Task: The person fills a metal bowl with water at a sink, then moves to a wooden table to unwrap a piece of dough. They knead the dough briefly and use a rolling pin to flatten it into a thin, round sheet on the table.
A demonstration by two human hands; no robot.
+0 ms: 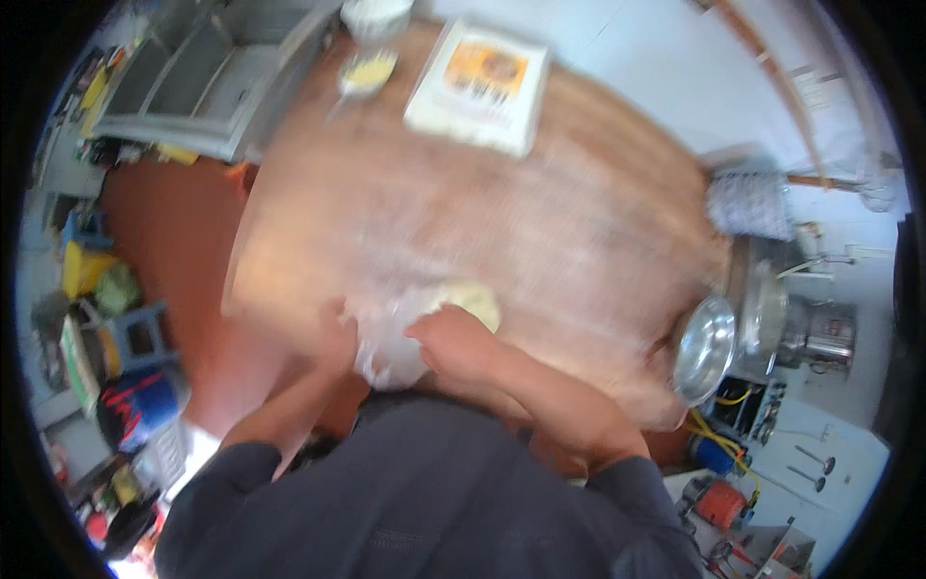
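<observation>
A pale, rounded piece of dough point(474, 302) lies near the front edge of the floured wooden worktop point(463, 195). Next to it and partly over it is a clear plastic bag or sheet point(391, 336), reaching to the front edge. My right hand point(459, 340) is at the right side of the plastic with its fingers curled, over the near part of the dough. At the left side of the plastic is my left hand point(343, 333), blurred, its fingertips close to the plastic. Whether either hand grips the plastic is not clear.
A printed bag of white powder point(474, 108), a scoop of yellowish powder point(367, 72) and a bowl point(376, 18) stand at the worktop's far side. A metal bowl point(704, 351) is at the right edge. A steel sink point(239, 79) stands at the upper left.
</observation>
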